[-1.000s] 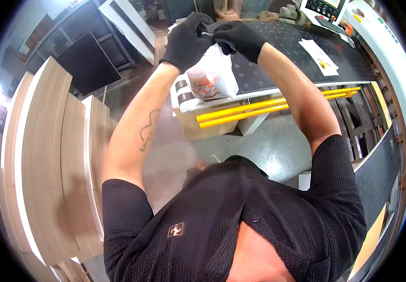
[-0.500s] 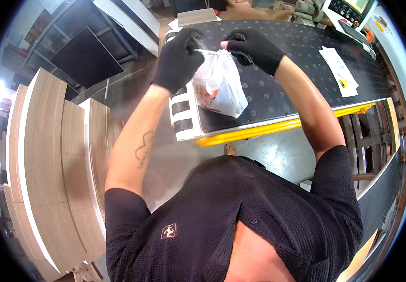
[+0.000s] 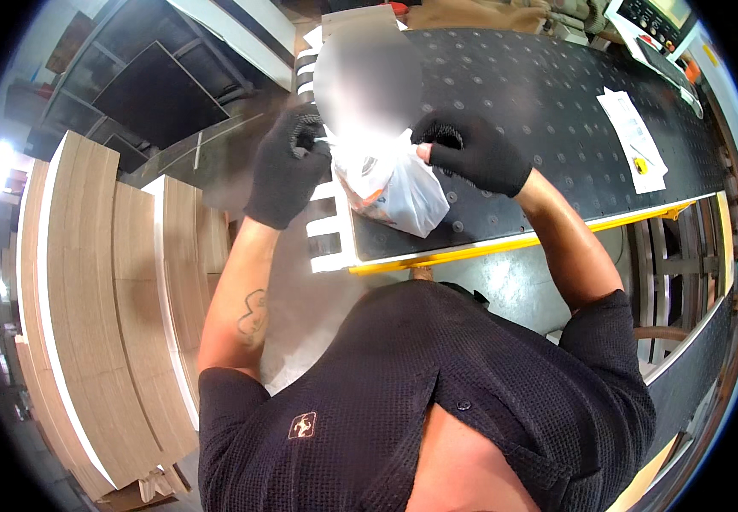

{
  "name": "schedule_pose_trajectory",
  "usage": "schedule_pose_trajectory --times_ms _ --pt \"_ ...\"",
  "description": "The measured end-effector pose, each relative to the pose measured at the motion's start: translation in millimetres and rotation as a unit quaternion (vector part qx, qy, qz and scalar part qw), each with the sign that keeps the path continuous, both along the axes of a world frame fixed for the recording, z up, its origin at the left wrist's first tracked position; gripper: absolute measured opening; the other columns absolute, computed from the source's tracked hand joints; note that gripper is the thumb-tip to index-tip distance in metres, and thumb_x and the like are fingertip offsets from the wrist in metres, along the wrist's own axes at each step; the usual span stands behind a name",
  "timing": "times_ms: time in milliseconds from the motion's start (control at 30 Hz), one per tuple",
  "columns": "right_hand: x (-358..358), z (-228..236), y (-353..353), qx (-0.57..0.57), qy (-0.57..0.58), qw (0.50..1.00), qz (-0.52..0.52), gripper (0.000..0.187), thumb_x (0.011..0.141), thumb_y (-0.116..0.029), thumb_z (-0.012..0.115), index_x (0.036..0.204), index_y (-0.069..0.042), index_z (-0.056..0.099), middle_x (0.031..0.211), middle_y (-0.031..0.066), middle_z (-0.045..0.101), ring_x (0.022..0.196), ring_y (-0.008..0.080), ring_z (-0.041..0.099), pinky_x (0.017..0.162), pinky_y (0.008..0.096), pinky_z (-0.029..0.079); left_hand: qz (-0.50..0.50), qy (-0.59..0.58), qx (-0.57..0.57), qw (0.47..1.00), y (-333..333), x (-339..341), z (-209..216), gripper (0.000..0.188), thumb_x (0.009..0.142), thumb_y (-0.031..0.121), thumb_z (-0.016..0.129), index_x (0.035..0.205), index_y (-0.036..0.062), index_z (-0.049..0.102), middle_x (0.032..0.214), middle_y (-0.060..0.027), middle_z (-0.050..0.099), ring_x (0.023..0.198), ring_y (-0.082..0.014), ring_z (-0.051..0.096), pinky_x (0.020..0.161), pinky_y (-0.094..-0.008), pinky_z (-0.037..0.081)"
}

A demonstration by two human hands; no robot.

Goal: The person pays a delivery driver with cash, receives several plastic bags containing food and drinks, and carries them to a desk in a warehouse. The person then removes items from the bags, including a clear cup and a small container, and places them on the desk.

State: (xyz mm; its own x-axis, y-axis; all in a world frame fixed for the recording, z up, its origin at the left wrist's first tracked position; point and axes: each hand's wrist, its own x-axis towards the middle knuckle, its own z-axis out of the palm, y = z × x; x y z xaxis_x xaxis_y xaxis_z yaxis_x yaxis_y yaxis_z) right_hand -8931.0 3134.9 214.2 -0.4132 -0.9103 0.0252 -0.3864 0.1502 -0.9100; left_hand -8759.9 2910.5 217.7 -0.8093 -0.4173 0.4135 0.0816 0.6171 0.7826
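Note:
A white plastic bag (image 3: 399,196) with orange print stands on the near left corner of a black-topped table (image 3: 514,111). My left hand (image 3: 290,166), in a black knit glove, grips the bag's top edge on the left with bent fingers. On the opposite side my right hand (image 3: 475,154), also gloved, pinches the top edge; a bare thumb tip shows. The bag's mouth is stretched between both hands. A blurred patch covers the area just beyond it, and what is inside the bag cannot be made out.
Papers (image 3: 633,136) with a small yellow-and-black item lie on the table's right side. A control panel (image 3: 655,30) stands at the far right. Tall stacks of wood-grain boards (image 3: 87,299) rise on my left. A yellow rail (image 3: 505,246) runs along the table's front edge.
My hands have moved apart and lower in the picture, drawing the bag's top wider. The bunched top has spread out between them.

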Motion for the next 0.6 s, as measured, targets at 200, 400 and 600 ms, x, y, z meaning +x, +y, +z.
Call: schedule_pose_trajectory --times_ms 200,400,600 --pt "24 0 10 -0.069 0.081 0.99 -0.095 0.031 0.085 -0.021 0.067 0.111 -0.005 0.064 0.103 0.0093 0.065 0.077 0.0131 0.059 0.072 0.0278 0.048 -0.03 0.01 0.049 0.998 5 7 -11 0.037 0.077 0.002 0.063 0.113 0.0048 0.058 0.093 -0.0056 0.063 0.086 -0.0134 0.06 0.074 -0.0304 0.05" --pt "1 -81 26 -0.142 0.021 0.966 -0.214 0.06 0.076 -0.032 0.076 0.125 -0.003 0.056 0.116 0.0139 0.06 0.093 0.0213 0.06 0.081 0.0342 0.05 -0.074 0.023 0.337 0.938 -24 33 -65 0.058 0.086 0.013 0.061 0.14 0.0098 0.039 0.13 -0.0065 0.049 0.114 -0.0199 0.052 0.091 -0.0337 0.049" --pt "40 -135 14 -0.102 0.07 0.987 -0.105 0.106 0.064 -0.045 0.083 0.144 0.0 0.03 0.139 0.0222 0.042 0.126 0.0352 0.044 0.104 0.045 0.036 -0.068 0.004 0.485 0.872 -15 5 -227 0.053 0.1 0.042 0.047 0.143 0.0119 0.039 0.131 -0.0002 0.051 0.111 -0.0121 0.05 0.096 -0.0269 0.04"
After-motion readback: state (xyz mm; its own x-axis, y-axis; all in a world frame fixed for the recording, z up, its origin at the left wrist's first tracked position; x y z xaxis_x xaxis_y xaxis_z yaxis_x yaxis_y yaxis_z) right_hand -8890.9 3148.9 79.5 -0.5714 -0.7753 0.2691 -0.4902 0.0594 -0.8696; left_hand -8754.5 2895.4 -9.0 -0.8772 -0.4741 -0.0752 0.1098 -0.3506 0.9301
